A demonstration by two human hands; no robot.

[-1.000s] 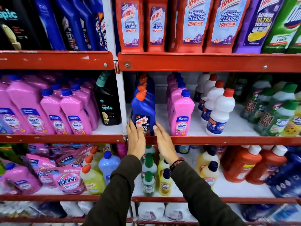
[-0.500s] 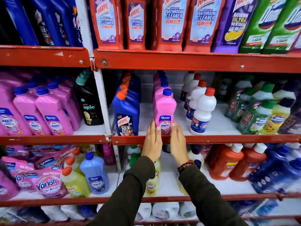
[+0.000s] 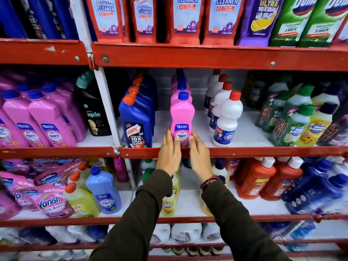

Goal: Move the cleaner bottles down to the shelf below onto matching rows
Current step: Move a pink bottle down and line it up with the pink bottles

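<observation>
The pink bottle (image 3: 182, 117) stands upright at the front edge of the middle shelf (image 3: 244, 152), blue Harpic bottle (image 3: 137, 125) at its 9 o'clock; left hand (image 3: 168, 149) and right hand (image 3: 199, 153) press straight, released fingers against its lower sides

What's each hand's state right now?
Left hand: open, straight fingers touching the pink Shakti bottle.
Right hand: open, touching the same bottle.

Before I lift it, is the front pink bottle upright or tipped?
Upright: the pink bottle stands on its base, blue cap on top.
</observation>
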